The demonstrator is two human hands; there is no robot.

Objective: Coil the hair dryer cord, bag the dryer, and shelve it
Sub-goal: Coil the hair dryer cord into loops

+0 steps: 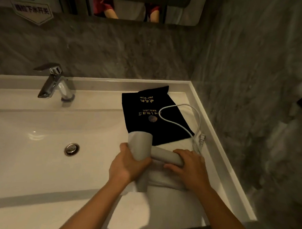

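So we had the grey hair dryer [141, 149] in both hands, a bit right of center in the lower half of the frame, right above the white surface [219, 164] next to the sink [39, 143]. Our left hand [126, 164] was wrapped around the fat barrel part, fingers [125, 147] curled tight on it. Our right hand [189, 168] had the handle end, fingers closed around it too, with the thumb tucked underneath.

The white cord [179, 124] wasn't coiled at all. It ran out past the right hand, looped up and over toward the right middle of the frame, and its plug [202, 139] sat on the surface just beside the raised right edge. Part of that loop lay across the black bag [152, 114], which was flat on the surface just above the dryer, gold lettering facing up, one line reading "Hair Dryer".

The chrome faucet [55, 83] stood at the left middle, and the round drain [71, 149] showed in the basin. A white towel [167, 181] was bunched under our hands.
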